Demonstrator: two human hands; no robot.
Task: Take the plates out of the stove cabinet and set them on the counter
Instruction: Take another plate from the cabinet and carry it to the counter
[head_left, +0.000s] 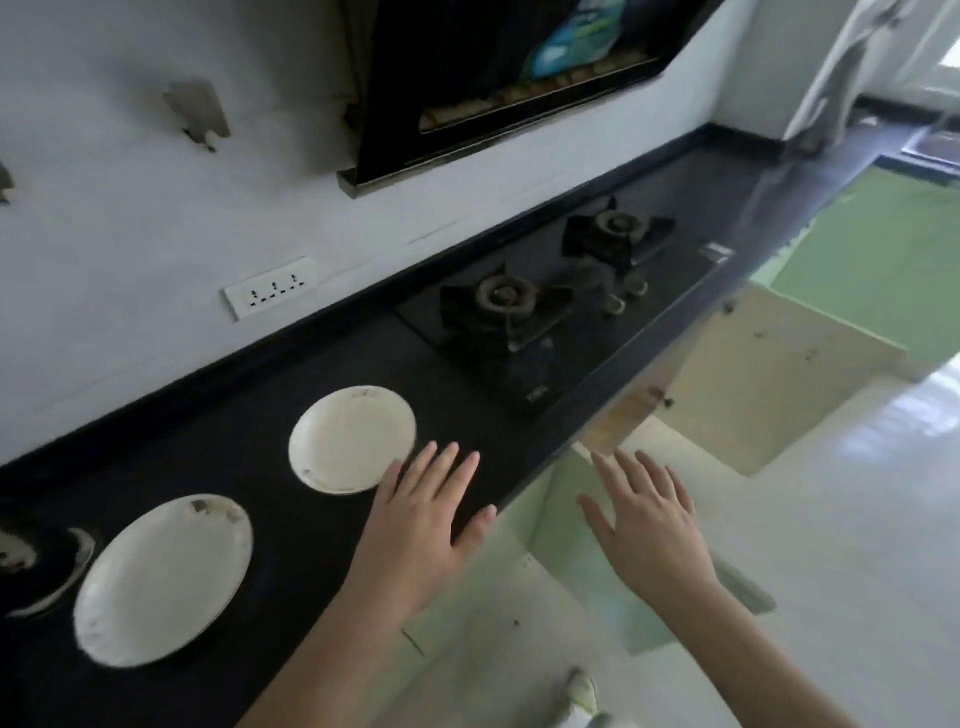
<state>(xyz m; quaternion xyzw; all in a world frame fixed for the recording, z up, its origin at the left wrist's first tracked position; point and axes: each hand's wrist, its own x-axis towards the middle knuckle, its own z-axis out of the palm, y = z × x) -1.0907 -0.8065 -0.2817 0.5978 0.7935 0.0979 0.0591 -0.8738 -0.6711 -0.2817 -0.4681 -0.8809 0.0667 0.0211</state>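
Two white plates (352, 439) (163, 579) sit flat on the black counter (291, 530). Left hand (423, 514) and right hand (649, 525) both spread, empty. Plates look stiff, glazed, breakable: best gripped by the rim.

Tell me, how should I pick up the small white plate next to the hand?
Grip the small white plate by its rim, on the edge nearest the left hand. It lies flat on the black counter, right side up, so the raised rim is probably the only part fingers can get under. Come from the front: thumb on top, fingers slipped beneath. Both hands look empty.
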